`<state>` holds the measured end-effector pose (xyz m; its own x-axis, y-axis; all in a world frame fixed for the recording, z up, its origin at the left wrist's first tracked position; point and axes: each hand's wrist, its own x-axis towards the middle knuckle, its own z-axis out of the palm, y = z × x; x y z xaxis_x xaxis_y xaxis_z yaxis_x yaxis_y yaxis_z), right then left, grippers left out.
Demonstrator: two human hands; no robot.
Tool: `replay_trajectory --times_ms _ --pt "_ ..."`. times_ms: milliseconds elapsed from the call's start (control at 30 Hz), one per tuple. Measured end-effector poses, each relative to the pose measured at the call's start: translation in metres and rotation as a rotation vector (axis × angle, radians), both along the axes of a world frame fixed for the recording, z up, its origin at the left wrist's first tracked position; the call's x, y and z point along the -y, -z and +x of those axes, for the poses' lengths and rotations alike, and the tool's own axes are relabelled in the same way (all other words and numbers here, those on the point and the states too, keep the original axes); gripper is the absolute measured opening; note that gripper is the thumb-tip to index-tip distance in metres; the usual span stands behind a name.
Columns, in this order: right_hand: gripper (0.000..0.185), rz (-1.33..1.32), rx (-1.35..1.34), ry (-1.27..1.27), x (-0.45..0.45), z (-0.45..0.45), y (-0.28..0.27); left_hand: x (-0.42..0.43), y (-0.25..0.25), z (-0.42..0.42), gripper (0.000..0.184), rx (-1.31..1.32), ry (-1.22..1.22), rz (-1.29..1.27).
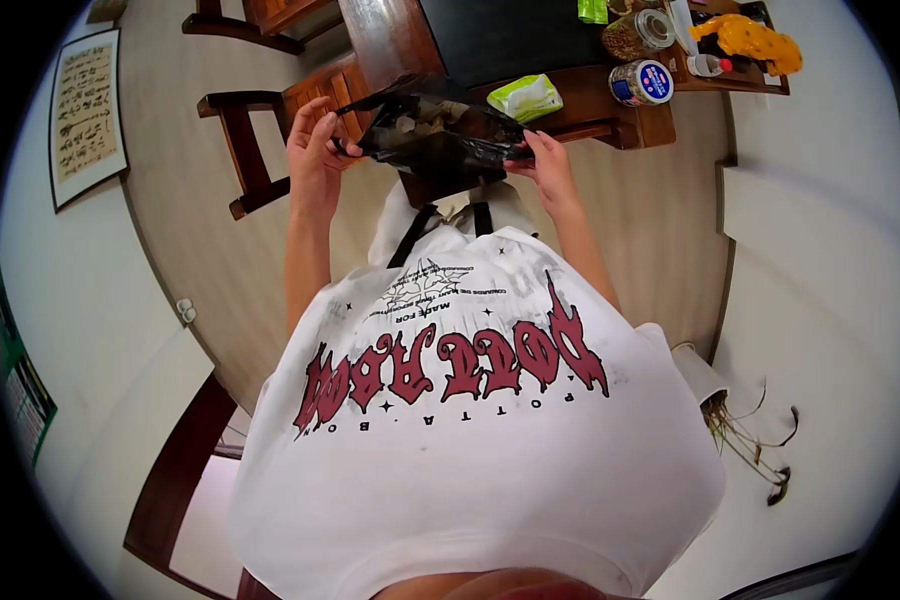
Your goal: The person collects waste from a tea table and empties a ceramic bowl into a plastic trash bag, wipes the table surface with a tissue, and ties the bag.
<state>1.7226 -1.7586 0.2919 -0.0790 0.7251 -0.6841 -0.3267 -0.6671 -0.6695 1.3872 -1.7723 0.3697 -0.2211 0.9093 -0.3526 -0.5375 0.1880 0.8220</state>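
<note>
A black plastic bag (435,150) is stretched between my two hands in front of my waist, at the table's near edge. Its mouth is spread, and pale crumpled bits show inside; I cannot make out what they are. My left hand (315,155) pinches the bag's left edge between thumb and fingers. On the other side, my right hand (550,168) grips the right edge of the bag. Just beyond the bag, a green and white soft packet (526,99) lies on the table, close to my right hand.
A dark wooden table (390,40) stands ahead, with wooden chairs (245,150) at its left. Toward its right are a blue-lidded jar (641,83), a glass jar (638,34), a bottle (709,66) and an orange bag (755,45). A potted plant (698,375) stands behind right.
</note>
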Motion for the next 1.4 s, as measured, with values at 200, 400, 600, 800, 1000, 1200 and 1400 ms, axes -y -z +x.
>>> replay_trajectory --times_ms 200,400,600,800,1000,1200,1400 --pt "0.029 0.468 0.021 -0.444 -0.005 -0.046 -0.081 0.045 -0.055 0.004 0.039 -0.277 -0.103 0.173" --pt "0.026 0.488 -0.289 -0.595 0.055 -0.125 -0.160 0.151 -0.116 -0.002 0.056 -0.453 -0.165 0.211" --pt "0.029 1.018 -0.039 -1.027 0.122 -0.190 -0.191 0.230 -0.128 0.025 0.066 -0.566 -0.372 -0.065" --pt "0.030 1.245 0.101 -1.349 0.195 -0.233 -0.167 0.314 -0.101 0.031 0.067 -0.161 -0.606 -0.152" --pt "0.031 1.478 0.113 -1.455 0.227 -0.211 -0.109 0.387 -0.020 0.011 0.055 0.124 -0.904 -0.165" --pt "0.031 1.174 0.990 -1.154 0.032 -0.099 0.027 0.497 0.066 0.013 0.034 0.197 -1.219 -0.472" --pt "0.022 1.158 1.387 -1.230 -0.142 0.054 0.170 0.527 0.085 0.047 0.019 -0.106 -1.153 -0.772"
